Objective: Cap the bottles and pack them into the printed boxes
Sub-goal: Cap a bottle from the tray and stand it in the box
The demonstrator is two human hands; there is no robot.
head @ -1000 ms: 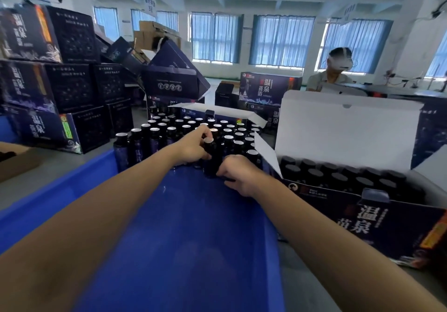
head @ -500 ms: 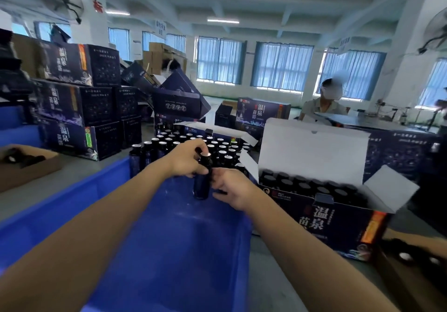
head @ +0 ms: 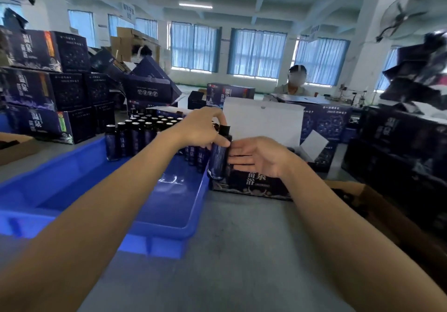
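A dark blue bottle (head: 218,158) with a black cap hangs over the right rim of the blue crate (head: 101,190). My left hand (head: 203,129) grips it near the cap and upper body. My right hand (head: 256,157) is beside it with straight fingers touching its side. Behind them stands the open printed box (head: 256,186), its white lid (head: 263,120) raised; my right hand hides most of what is inside. Several capped bottles (head: 135,137) stand in rows at the crate's far end.
Stacks of printed boxes (head: 41,89) fill the left side and more dark boxes (head: 399,142) stand at the right. A brown carton (head: 377,205) lies at the right, another (head: 14,144) at the left. A person (head: 295,82) sits behind the far table.
My left hand lifted the bottle out of the rows and carried it right, toward the open box. My right hand opened flat against it. The view swung right.
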